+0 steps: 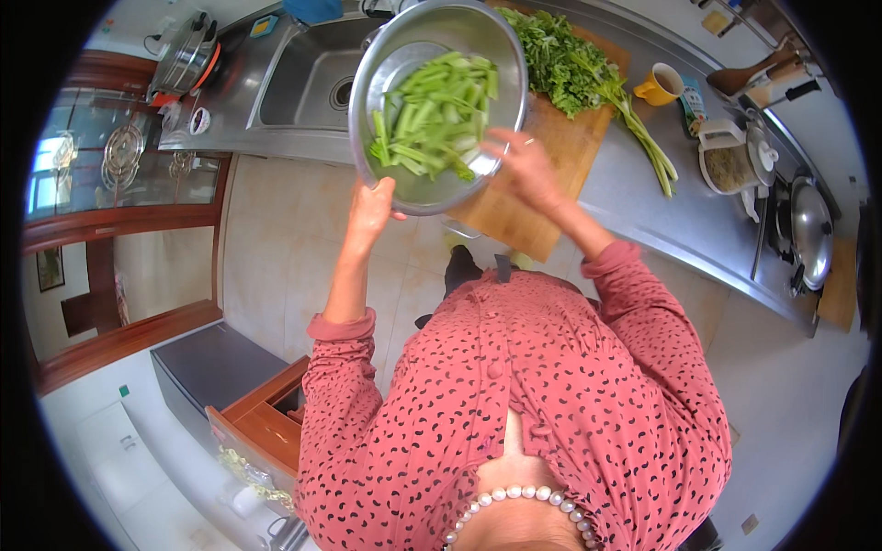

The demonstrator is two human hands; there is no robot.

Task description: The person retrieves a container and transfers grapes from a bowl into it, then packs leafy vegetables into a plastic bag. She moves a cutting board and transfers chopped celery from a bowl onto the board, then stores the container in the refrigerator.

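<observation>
A stainless steel bowl (367, 82) is tilted above the front of the sink and the cutting board's left side. Cut green celery pieces (441, 113) lie in a heap inside it. My left hand (373, 206) grips the bowl's near-left rim, thumb on top. My right hand (524, 165), wearing a ring, is at the bowl's right rim with its fingers reaching over the inside. Those fingers are blurred, so whether they hold anything is unclear. Right of the bowl, leafy celery tops (565, 62) and long celery stalks (641, 134) rest partly on a wooden cutting board (565, 144).
A steel sink (296, 89) is behind the bowl's left side. On the right counter stand a yellow mug (659, 84), a packet (692, 103), a lidded container (730, 158) and a lidded pan (809, 231). The board overhangs the counter's front edge. An electric cooker (185, 58) sits far left.
</observation>
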